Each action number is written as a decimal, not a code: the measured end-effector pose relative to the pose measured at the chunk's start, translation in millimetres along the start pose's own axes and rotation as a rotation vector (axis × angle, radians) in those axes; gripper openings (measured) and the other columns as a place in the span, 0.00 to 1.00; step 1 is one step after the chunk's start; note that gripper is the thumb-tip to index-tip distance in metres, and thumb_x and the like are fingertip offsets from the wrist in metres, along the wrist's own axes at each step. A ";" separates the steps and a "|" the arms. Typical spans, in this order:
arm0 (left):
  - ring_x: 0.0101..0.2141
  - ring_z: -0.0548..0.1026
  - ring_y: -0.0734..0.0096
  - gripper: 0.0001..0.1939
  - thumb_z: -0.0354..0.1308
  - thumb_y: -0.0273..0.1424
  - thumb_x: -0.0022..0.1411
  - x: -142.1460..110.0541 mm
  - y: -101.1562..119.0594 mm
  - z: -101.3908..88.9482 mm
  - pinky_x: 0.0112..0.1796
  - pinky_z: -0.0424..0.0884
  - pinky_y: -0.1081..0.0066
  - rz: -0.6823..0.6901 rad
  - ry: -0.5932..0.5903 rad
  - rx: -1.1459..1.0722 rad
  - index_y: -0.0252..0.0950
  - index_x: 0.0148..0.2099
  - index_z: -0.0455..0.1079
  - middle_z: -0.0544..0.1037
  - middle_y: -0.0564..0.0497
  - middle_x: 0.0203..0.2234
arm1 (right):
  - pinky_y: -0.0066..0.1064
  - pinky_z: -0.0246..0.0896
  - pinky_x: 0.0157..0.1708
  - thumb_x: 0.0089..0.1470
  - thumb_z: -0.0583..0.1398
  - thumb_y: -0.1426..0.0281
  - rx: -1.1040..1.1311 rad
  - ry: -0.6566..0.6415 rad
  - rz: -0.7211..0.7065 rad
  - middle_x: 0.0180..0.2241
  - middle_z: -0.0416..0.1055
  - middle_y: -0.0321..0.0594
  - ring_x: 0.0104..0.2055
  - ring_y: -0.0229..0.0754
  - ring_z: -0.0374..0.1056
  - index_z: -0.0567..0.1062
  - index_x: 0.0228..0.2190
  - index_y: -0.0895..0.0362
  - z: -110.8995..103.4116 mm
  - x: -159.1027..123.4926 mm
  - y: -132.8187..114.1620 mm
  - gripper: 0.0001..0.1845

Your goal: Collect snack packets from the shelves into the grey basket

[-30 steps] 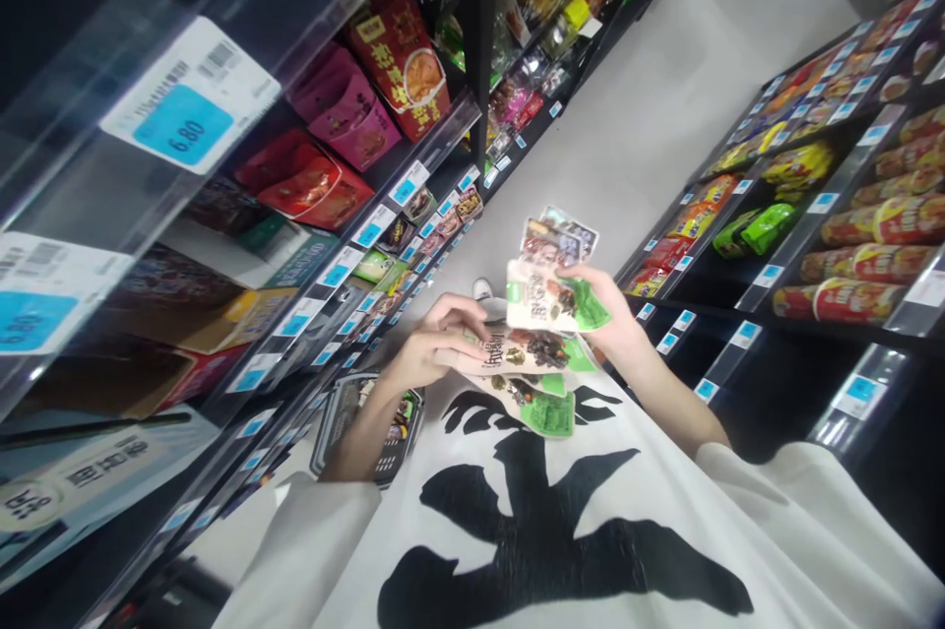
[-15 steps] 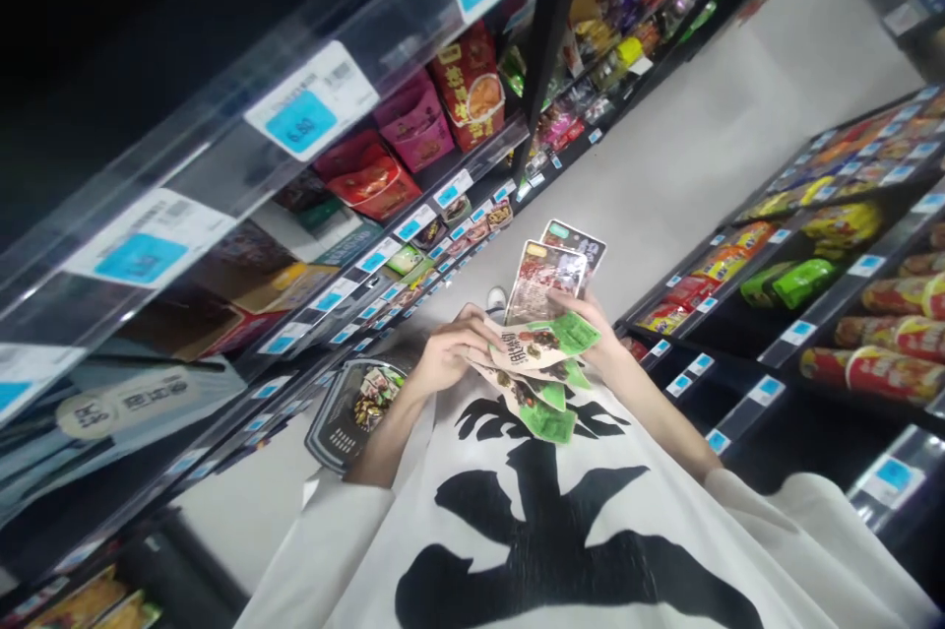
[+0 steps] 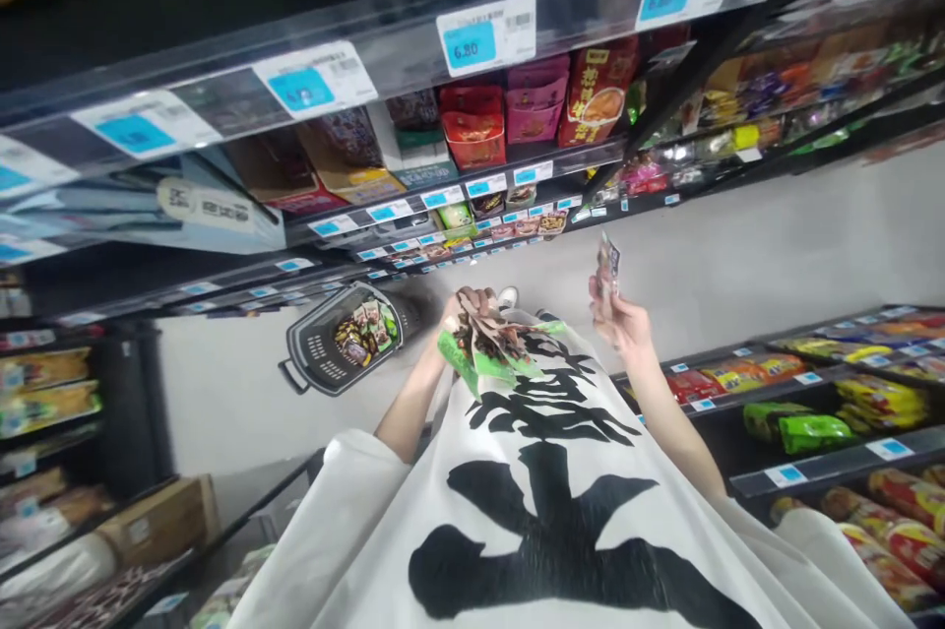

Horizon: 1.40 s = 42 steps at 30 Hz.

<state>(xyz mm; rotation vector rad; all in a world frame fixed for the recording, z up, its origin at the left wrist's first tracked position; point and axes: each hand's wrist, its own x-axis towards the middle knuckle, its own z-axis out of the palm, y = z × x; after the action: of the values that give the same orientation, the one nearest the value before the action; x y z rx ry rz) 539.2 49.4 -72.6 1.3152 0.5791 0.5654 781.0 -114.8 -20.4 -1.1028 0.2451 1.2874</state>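
Note:
My left hand (image 3: pixel 467 304) is closed around a fanned bunch of green-and-beige snack packets (image 3: pixel 491 348), which hang in front of my shirt. To the right and apart from them, my right hand (image 3: pixel 624 319) grips dark snack packets (image 3: pixel 607 265), seen nearly edge-on, so I cannot tell how many there are. Down on the floor to the left stands a dark shopping basket (image 3: pixel 302 344), its handle toward the left, with several colourful packets (image 3: pixel 367 332) inside.
Along the far side runs a shelf (image 3: pixel 413 157) with red and pink snack bags (image 3: pixel 472 127) and blue price labels. Another shelf (image 3: pixel 834 471) with noodle packs and cups stands on the right. A cardboard box (image 3: pixel 158 526) is at lower left. Grey floor (image 3: pixel 775 235) lies between the shelves.
My hands have moved apart: the left took the green-and-beige packets, the right drew away with the dark ones. The view has turned leftward, bringing the whole basket into sight.

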 end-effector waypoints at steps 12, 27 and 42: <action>0.33 0.73 0.53 0.33 0.58 0.65 0.57 31.0 109.4 40.4 0.41 0.68 0.53 0.146 -0.626 0.080 0.41 0.23 0.79 0.79 0.39 0.20 | 0.30 0.74 0.43 0.34 0.75 0.78 -0.340 -1.099 0.531 0.40 0.83 0.40 0.39 0.43 0.79 0.79 0.43 0.59 -24.0 -0.5 16.0 0.30; 0.40 0.75 0.52 0.28 0.54 0.54 0.69 -78.5 81.2 99.7 0.48 0.70 0.50 0.250 -0.141 0.340 0.43 0.26 0.81 0.80 0.41 0.25 | 0.30 0.67 0.21 0.19 0.78 0.72 -0.255 -0.936 0.661 0.21 0.74 0.31 0.19 0.39 0.67 0.77 0.24 0.52 -91.7 -34.2 93.8 0.24; 0.67 0.65 0.47 0.31 0.55 0.53 0.70 -168.2 61.8 177.1 0.69 0.56 0.52 -0.324 0.564 -0.255 0.39 0.65 0.72 0.74 0.44 0.63 | 0.34 0.74 0.47 0.43 0.77 0.67 -0.665 -0.958 0.540 0.42 0.82 0.44 0.41 0.44 0.79 0.81 0.47 0.60 -62.7 -63.8 13.4 0.29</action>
<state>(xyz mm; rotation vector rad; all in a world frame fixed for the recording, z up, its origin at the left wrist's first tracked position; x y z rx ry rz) 532.7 -181.4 28.0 0.7895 1.1204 0.7159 774.3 -204.8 -14.6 -0.8360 -0.6965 2.3351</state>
